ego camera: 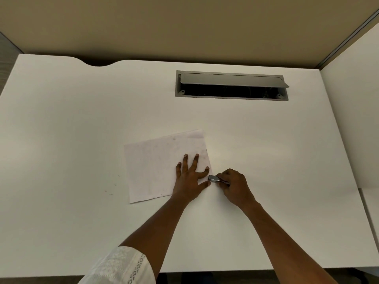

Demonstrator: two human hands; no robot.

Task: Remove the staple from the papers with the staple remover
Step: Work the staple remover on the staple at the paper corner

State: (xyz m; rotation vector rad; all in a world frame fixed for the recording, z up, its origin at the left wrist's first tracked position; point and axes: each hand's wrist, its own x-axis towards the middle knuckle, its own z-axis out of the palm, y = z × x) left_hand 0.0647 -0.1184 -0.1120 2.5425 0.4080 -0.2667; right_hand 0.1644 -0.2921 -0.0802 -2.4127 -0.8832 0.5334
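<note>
My left grip [189, 179] lies wide and flat on the papers [151, 167], with the fingers spread, near their right edge. My right grip [235, 186] is curled tight around the staple remover [214, 178], a small shiny metal piece whose tip is at that edge. The thin white sheets lie flat in the middle of the smooth white surface [71, 119].

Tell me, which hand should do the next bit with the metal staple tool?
The right hand, probably. It grips the staple remover, with the tool's tip at the right edge of the papers. The left hand lies flat on the papers, fingers spread, pinning them.
</note>
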